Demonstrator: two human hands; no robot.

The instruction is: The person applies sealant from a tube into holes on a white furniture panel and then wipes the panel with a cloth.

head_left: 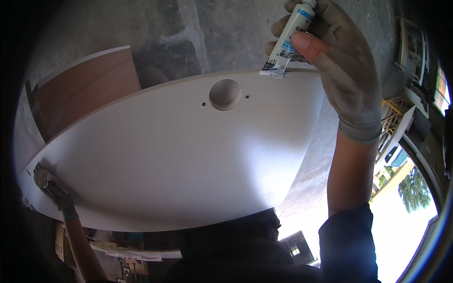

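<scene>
A large white panel [179, 155] lies in front of me, with a round recess [225, 95] near its far edge and a small fitting on each side of that. Raised above the panel's far right part, my right hand [330, 52] wears a stained grey glove with the thumb tip bare. It grips a white squeeze tube [289, 42] with blue bands, thumb across the front, the flat crimped end pointing down. At the panel's left end, my gloved left hand [53, 188] rests with curled fingers; whatever they hold is too small to make out.
Behind the panel at left lies a reddish-brown board [89, 89] with a pale edge. The grey concrete floor [141, 28] is stained. Racks and boards [401, 113] stand at right, beside a bright opening with a tree [415, 188] outside. Below the panel are wooden pieces [127, 254].
</scene>
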